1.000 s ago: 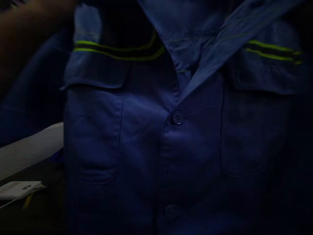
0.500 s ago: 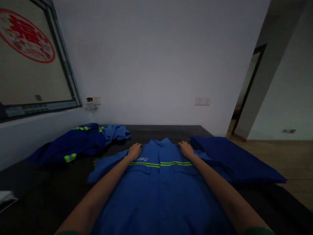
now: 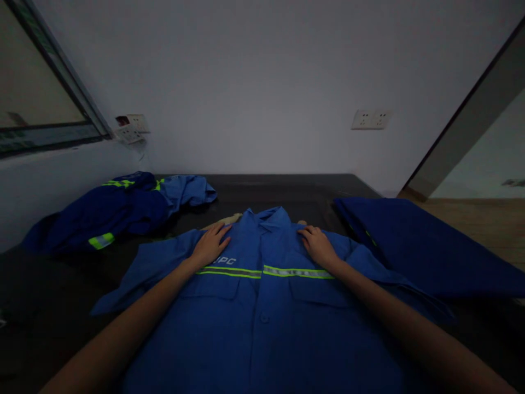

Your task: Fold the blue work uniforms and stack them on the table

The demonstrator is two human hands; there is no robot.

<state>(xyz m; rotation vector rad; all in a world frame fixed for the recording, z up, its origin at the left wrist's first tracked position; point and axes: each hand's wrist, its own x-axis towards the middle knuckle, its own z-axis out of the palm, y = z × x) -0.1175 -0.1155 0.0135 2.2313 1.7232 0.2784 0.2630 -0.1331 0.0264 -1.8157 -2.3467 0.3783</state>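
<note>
Now lowered | shirt [image 3: 270, 312] on table [image 3: 279, 192] | left hand [image 3: 210, 244], right hand [image 3: 320, 247] atop

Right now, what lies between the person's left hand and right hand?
The collar and upper chest of the blue shirt lie between the left hand and the right hand, as the head view shows.
</note>
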